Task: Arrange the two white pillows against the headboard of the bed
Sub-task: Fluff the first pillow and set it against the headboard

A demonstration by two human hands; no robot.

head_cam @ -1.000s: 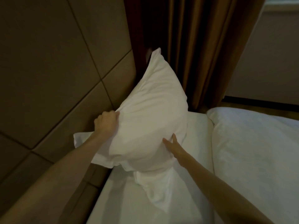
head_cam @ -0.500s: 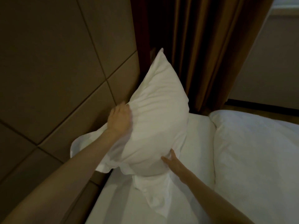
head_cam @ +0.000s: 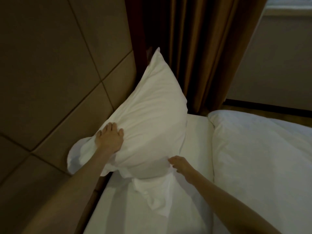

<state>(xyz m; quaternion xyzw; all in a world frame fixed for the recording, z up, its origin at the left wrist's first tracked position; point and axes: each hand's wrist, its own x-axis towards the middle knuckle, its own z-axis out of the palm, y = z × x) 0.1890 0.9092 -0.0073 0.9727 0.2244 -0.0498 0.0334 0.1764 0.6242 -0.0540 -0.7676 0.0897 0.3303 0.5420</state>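
While both of your bare forearms reach forward from the lower edge of the view, your left hand lies palm-down on the near upper edge of the white pillow, and your right hand meets its lower near corner. The pillow stands on edge on the white bed sheet, tilted, its back leaning against the padded headboard and its far corner pointing up in front of the brown curtain. Its case is plump and lightly creased; a loose flap of the pillowcase trails onto the sheet. Only 1 pillow can be told in this view. The left hand is flat, fingers spread, pressing the fabric without clasping it. The right hand has its fingers curled against the pillowcase; whether they pinch the cloth cannot be told. A white duvet lies to the right, apart from the pillow.
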